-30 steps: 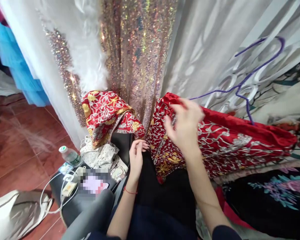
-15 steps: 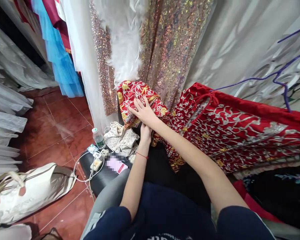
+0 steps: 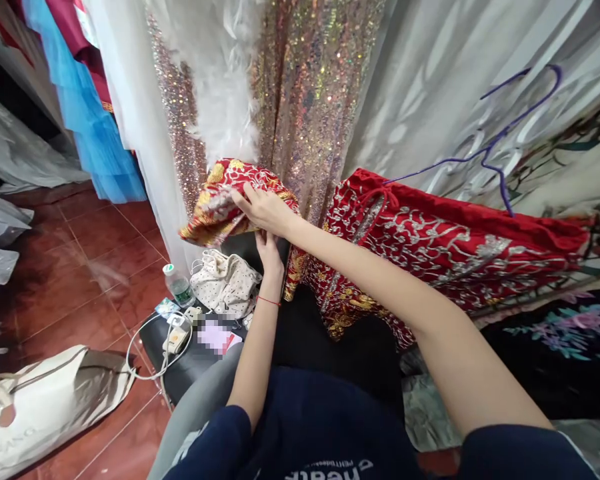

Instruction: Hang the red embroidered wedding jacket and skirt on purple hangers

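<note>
A red garment (image 3: 360, 280) with silver vine embroidery and gold flowers spreads in front of me, its wide part at the right on a purple hanger (image 3: 485, 150). Its narrower end (image 3: 230, 177), perhaps a sleeve, flares out to the left. My right hand (image 3: 267, 212) lies over this end with bent fingers gripping the cloth; its thumb is out of sight. Just below, my left hand (image 3: 270, 255), with a red cord at the wrist, is closed at the cloth's lower edge. Its fingertips are partly covered by the right hand and fabric.
On a black seat (image 3: 155, 343) at the left are a water bottle (image 3: 180, 287), a dotted cloth (image 3: 225, 283), a charger (image 3: 176, 339) with a white cable and a pink item. Sequined dresses (image 3: 310, 100) hang ahead. A canvas bag (image 3: 55, 407) rests on the tiled floor.
My right hand has gone from spread fingers on the cloth to bent fingers, and the garment's end has swung out leftward. The view has shifted, showing more of the hanger.
</note>
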Demonstrator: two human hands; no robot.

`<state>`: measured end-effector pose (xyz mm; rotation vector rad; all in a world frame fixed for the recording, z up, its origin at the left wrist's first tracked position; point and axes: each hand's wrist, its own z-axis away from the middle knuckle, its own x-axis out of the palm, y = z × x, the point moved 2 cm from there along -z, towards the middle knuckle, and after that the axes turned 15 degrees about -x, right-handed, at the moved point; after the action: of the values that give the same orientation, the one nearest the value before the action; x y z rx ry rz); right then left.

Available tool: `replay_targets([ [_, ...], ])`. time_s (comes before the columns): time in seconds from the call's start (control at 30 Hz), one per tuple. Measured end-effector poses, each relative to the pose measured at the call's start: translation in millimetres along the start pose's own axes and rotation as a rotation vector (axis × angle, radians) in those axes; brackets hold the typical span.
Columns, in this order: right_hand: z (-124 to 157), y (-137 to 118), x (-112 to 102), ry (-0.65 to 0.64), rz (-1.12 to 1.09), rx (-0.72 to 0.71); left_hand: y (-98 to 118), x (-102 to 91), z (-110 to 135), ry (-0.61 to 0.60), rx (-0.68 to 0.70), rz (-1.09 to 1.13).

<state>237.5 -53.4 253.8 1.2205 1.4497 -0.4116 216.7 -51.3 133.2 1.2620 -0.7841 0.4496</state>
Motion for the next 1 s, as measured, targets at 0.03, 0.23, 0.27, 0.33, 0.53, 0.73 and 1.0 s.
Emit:
replay_targets([
  [0.03,-2,6,-5,0.005,-0.028,0.050,5,5.9,-4,-0.019,0.050,-0.027],
  [0.23,2,55,-26,0.132,-0.224,0.223,40,45.9,-29,-0.030,0.366,-0.375],
  [0.27,6,67,-27,0.164,-0.265,0.219,45,53.0,-34,-0.004,0.396,-0.465],
  [0.33,15,97,-28,0.202,-0.352,0.183,55,68.9,-45,0.022,0.444,-0.606],
  [0.53,66,192,-4,-0.019,-0.326,0.507,74,128.6,-75,-0.031,0.499,-0.751],
  [0.73,70,225,29,-0.073,-0.346,0.805,80,164.9,-61,-0.168,0.606,-1.050],
  [1.0,121,281,-31,0.271,-0.176,1.184,82,161.5,-49,-0.150,0.597,-1.438],
])
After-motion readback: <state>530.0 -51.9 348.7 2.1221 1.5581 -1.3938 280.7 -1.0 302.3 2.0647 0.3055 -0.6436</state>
